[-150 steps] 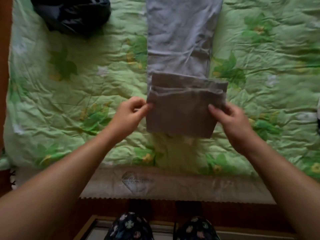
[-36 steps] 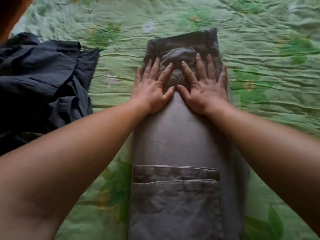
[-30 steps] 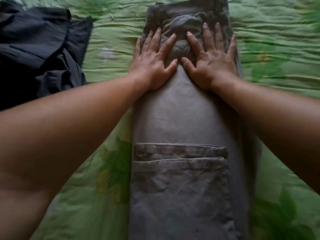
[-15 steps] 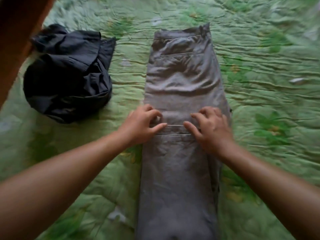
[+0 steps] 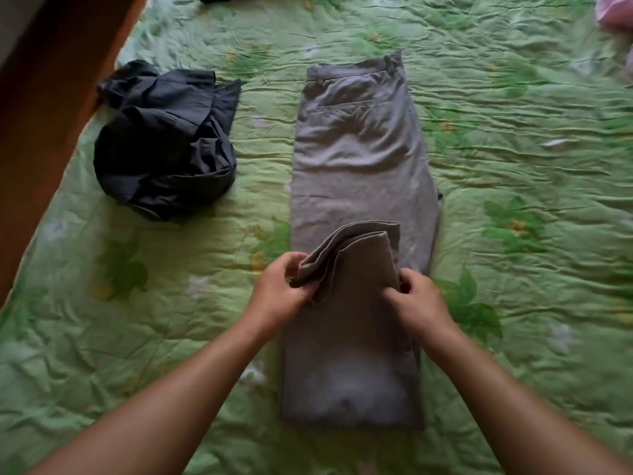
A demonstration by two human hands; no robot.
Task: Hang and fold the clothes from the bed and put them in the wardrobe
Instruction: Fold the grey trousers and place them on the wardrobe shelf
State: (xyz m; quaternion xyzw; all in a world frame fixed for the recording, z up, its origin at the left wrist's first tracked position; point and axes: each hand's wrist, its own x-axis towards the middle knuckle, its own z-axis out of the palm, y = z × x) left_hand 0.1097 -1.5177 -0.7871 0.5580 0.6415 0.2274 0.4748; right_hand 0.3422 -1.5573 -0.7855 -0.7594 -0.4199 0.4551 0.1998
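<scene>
Trousers (image 5: 356,159) lie on quilt (image 5: 513,166); I see left hand (image 5: 279,291) and right hand (image 5: 419,301) pinching their folded hem; dark garment (image 5: 164,142) left of trousers.

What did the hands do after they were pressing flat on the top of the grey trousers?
Both hands slid back from the waistband end to the folded-over leg end. The left hand now grips its left corner and the right hand pinches its right edge, lifting that flap off the grey trousers. The trousers still lie lengthwise on the green bedspread, the crumpled dark garment to their left.
</scene>
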